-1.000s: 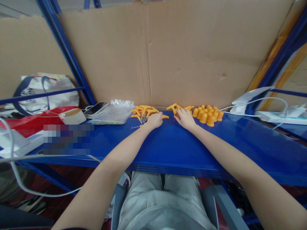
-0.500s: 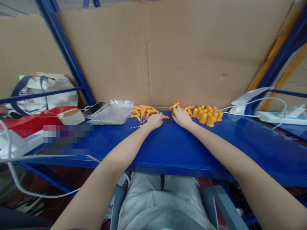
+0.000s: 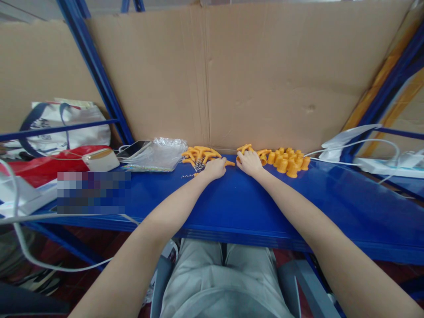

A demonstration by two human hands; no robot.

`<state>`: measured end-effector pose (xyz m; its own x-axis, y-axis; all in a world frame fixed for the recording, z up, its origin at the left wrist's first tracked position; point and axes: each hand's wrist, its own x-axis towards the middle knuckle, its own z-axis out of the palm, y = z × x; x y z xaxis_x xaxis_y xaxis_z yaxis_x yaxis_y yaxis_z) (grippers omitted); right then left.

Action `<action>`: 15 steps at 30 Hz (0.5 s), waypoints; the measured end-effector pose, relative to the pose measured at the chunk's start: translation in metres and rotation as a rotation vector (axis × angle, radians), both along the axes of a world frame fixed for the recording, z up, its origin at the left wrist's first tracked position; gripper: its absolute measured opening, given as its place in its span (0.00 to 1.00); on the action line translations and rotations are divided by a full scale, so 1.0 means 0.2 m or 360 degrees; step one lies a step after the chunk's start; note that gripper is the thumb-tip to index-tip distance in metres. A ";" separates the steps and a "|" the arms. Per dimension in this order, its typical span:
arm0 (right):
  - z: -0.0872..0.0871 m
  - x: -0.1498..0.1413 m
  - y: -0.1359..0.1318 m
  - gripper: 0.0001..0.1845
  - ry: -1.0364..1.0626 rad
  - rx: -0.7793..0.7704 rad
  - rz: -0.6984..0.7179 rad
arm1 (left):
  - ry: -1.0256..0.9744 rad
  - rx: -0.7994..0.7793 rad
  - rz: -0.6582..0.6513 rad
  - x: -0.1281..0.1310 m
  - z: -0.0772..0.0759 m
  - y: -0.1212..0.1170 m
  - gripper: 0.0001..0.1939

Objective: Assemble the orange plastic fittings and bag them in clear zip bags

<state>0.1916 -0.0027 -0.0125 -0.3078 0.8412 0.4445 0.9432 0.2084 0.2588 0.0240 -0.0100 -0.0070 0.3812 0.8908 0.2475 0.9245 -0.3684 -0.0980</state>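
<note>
My left hand point(image 3: 215, 168) is closed around a corkscrew with an orange handle point(image 3: 229, 163), whose end sticks out to the right of my fingers. Left of that hand lies a pile of orange-handled corkscrews point(image 3: 201, 153) with silver spirals. My right hand point(image 3: 249, 163) is curled down over the table, its fingers bent round something they cover. Another orange handle point(image 3: 244, 147) shows just beyond its knuckles, and more orange pieces point(image 3: 263, 154) lie against its right side. To the right stands a cluster of orange cup-shaped caps point(image 3: 287, 160).
Both forearms rest over a blue table point(image 3: 228, 205) backed by a cardboard wall point(image 3: 265, 79). On the left are a plastic bag point(image 3: 162, 154), a phone point(image 3: 134, 150) and a red bag point(image 3: 59, 161). White cables and a power strip point(image 3: 387, 165) lie at right.
The camera view has shifted slightly. My right hand's fingers have moved a little among the orange pieces; my left hand keeps its grip.
</note>
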 end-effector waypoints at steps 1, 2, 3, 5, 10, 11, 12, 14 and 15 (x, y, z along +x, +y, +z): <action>0.00 0.00 0.00 0.22 -0.0023 0.0003 0.0003 | 0.0004 0.0000 -0.0005 0.00 0.00 0.00 0.18; 0.00 0.00 0.00 0.22 -0.0047 0.0004 0.0009 | 0.0010 0.0000 -0.0012 0.00 0.00 0.00 0.18; 0.00 0.00 0.00 0.22 -0.0065 0.0009 0.0012 | 0.0016 -0.0002 -0.0018 0.00 0.00 0.00 0.18; 0.00 0.00 0.00 0.22 -0.0085 0.0023 0.0005 | 0.0026 -0.0009 -0.0014 0.00 0.00 0.00 0.18; -0.01 0.00 0.00 0.21 -0.0108 0.0074 -0.0001 | 0.0027 -0.0002 -0.0004 0.00 0.00 0.00 0.18; -0.02 0.00 0.00 0.21 -0.0114 0.0083 0.0004 | 0.0024 -0.0003 -0.0009 0.00 0.00 0.00 0.18; -0.02 0.01 0.00 0.21 -0.0119 0.0087 0.0007 | 0.0021 -0.0006 -0.0013 0.00 0.00 0.00 0.18; -0.02 0.01 0.00 0.21 -0.0118 0.0075 0.0006 | 0.0016 -0.0010 -0.0014 0.00 0.00 0.01 0.17; -0.01 0.01 0.00 0.21 -0.0111 0.0059 0.0001 | 0.0014 -0.0008 -0.0015 0.00 0.00 0.01 0.17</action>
